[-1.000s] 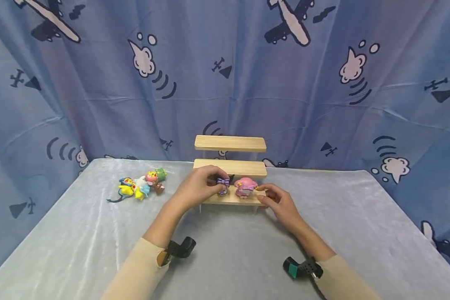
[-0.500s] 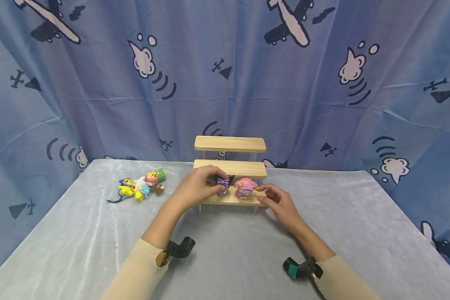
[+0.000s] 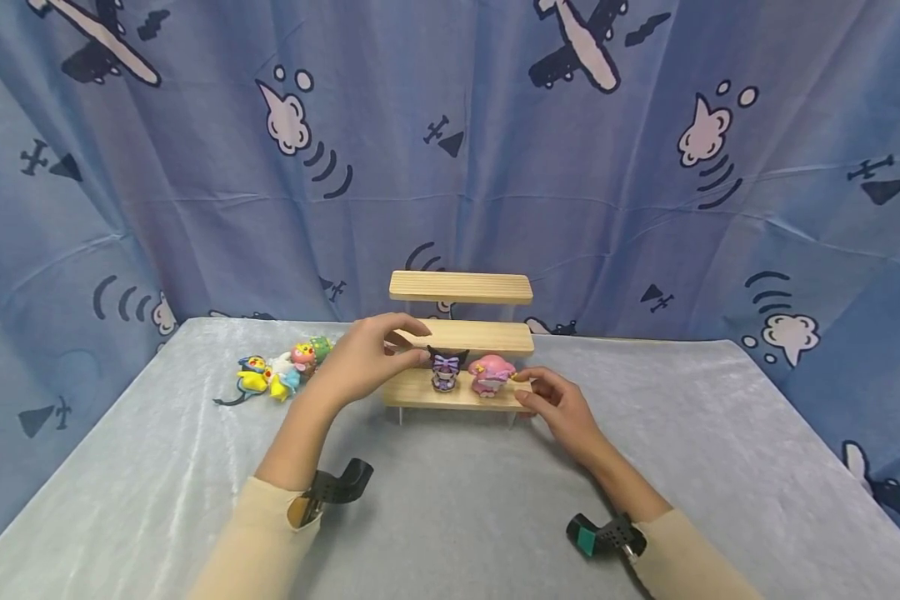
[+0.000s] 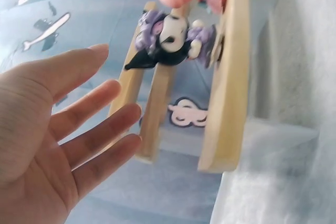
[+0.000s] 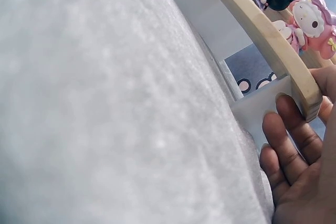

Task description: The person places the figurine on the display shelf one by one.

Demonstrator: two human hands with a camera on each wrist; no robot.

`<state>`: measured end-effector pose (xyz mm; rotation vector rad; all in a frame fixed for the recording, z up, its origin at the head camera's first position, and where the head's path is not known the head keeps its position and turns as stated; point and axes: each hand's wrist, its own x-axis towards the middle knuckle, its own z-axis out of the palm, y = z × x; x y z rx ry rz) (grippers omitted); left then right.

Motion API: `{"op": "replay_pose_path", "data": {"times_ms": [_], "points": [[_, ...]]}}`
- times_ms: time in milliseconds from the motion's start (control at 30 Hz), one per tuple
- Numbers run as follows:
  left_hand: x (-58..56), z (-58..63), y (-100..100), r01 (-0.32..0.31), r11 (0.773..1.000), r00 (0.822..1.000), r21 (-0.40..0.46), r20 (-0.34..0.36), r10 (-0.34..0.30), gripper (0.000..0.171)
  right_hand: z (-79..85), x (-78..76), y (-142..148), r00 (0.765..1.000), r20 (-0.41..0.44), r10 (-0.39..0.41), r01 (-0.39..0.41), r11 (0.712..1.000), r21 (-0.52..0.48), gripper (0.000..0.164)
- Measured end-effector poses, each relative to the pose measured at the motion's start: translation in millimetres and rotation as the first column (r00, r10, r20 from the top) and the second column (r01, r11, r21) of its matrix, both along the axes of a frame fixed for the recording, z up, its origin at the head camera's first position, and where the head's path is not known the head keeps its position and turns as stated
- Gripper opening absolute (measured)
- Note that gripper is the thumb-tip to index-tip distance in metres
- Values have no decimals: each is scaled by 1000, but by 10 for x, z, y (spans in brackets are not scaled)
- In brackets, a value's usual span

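Observation:
My left hand (image 3: 363, 358) is just left of a dark-eared figurine (image 3: 446, 371) with a purple bow, which stands upright on the lowest board. In the left wrist view, the fingers (image 4: 105, 135) are spread with nothing between them, apart from that figurine. Beside it stands a pink figurine (image 3: 491, 375). Both are on a three-step wooden display shelf (image 3: 420, 398). My right hand (image 3: 566, 412) grips the right end of the shelf's lowest board. Seen from the right wrist, its fingers (image 5: 286, 150) lie under the board against a pale support, with another part of the hand above.
Several more colourful figurines (image 3: 281, 375) lie in a cluster on the grey cloth-covered table (image 3: 450, 517), left of the shelf. A dark cord-like piece (image 3: 229, 401) sticks out of the cluster. Behind the table hangs a blue curtain (image 3: 390, 167) with airplane prints.
My left hand has let go of the dark-eared figurine and drawn back to the left, with its fingers spreading. The figurine stays standing on the board. My right hand has not moved.

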<state>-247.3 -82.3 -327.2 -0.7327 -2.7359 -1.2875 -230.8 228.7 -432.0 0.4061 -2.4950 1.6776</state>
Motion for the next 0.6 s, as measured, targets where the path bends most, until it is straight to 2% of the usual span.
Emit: {"op": "replay_pose_path", "data": {"times_ms": [200,400,600], "points": [[-16,34,-105,-19,1000,1000,7,-8,19,28,7,4,6,1000,-10,9,-9,1000,-1,27],[-59,38,-233,-92,996,995,2,-36,92,25,12,-4,5,1000,-10,5,-5,1000,-5,26],[-131,-31,-399,-165,986,986,6,-30,165,24,7,6,12,1000,-3,10,-10,1000,-9,27]]}}
